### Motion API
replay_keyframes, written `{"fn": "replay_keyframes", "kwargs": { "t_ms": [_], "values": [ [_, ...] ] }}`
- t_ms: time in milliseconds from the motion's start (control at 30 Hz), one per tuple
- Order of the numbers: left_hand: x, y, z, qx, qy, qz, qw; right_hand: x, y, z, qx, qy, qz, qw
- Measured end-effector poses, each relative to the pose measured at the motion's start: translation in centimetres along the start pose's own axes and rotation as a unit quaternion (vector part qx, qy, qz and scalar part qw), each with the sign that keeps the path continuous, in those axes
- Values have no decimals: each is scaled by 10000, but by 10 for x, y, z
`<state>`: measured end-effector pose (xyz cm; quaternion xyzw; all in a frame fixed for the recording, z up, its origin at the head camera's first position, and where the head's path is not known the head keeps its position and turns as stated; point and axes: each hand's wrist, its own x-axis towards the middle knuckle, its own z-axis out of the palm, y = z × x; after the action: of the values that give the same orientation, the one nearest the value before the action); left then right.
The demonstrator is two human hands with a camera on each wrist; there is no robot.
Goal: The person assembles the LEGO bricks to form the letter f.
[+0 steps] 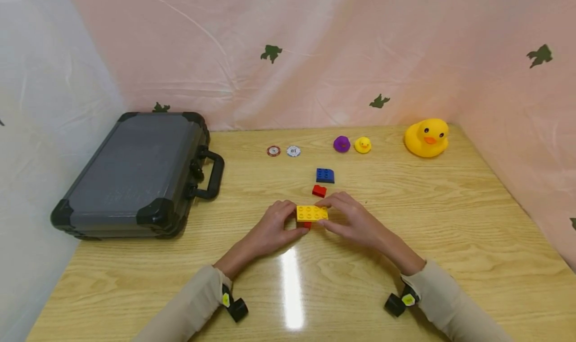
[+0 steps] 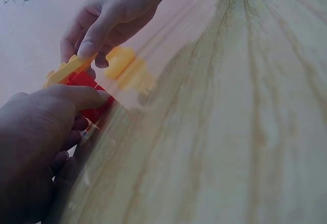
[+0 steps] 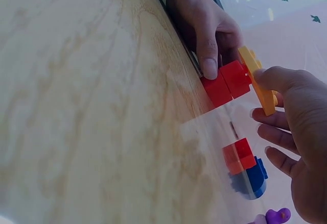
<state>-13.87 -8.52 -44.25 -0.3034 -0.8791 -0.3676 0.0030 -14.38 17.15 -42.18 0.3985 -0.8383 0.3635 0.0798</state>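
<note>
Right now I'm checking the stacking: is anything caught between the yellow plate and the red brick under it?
Nothing visible. The flat yellow studded plate sits directly on the red plastic brick, with the left hand and right hand pinching its ends. The small loose red brick lies apart, behind.

Staged recording booth, pink plastic sheeting walling a wooden table, toys laid out in rows

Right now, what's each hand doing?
Left hand: holds the red brick under the yellow plate.
Right hand: pinches the yellow plate.
</note>
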Motion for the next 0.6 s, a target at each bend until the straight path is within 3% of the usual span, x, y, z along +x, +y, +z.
{"fn": "replay_keyframes", "kwargs": {
  "t_ms": [600],
  "values": [
    [1, -2, 1, 50, 64, 103, 9999, 1, -3, -3, -139, -177, 232, 9995]
  ]
}}
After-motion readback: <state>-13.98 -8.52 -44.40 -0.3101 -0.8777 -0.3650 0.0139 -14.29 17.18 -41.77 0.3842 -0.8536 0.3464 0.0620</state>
